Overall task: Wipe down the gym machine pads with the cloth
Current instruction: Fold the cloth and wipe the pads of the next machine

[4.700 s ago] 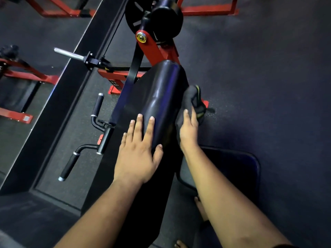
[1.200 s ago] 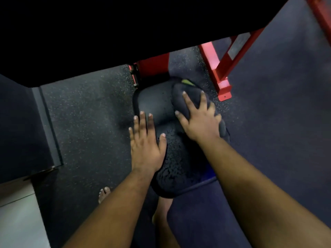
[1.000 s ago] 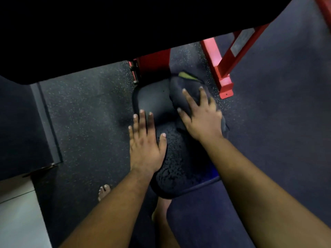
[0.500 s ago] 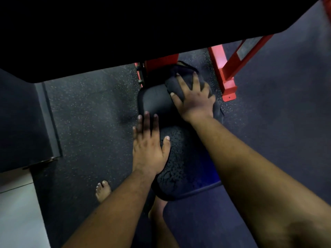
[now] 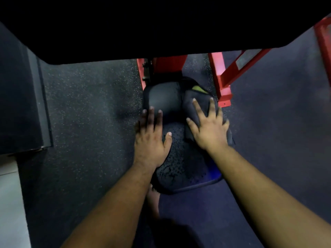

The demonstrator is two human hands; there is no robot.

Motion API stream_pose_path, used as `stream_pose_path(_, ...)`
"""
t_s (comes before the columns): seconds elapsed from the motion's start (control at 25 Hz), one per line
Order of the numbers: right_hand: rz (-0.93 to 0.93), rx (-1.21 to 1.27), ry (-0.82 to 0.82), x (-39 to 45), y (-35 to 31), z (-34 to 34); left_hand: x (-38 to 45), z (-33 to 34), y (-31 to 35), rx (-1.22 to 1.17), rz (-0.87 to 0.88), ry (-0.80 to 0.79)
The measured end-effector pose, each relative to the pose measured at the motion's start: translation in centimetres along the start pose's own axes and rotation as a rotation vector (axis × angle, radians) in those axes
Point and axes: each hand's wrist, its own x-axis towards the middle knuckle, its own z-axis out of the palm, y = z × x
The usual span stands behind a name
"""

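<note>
Right hand (image 5: 208,127), fingers spread flat on the cloth (image 5: 196,102), has drawn it back from the far edge toward mid-frame on the seat pad (image 5: 161,99), left hand (image 5: 150,138) still flat bracing; droplets on the near half suggest wiping remains.

One head-worn view — it looks steeply down, close over the seat pad (image 5: 177,169) and floor (image 5: 89,108), with a dark pad (image 5: 161,24) blocking the top.
</note>
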Motion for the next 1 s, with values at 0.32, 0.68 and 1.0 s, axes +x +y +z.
stream_pose_path(0.32, -0.374, -0.044, -0.045, 6.6, -2.4, -2.6, -0.2, -0.4, 0.2, 0.066, -0.035, -0.034)
stream_pose_path(0.68, -0.704, -0.223, 0.010, 8.4, 0.9, -3.1, -4.0, -0.2, 6.0, 0.093, -0.414, 0.119)
stream_pose_path(1.0, -1.360, -0.364, -0.011, 5.3, -8.2, -1.2, -13.3, 4.6, 13.3, 0.067, -0.730, 0.134)
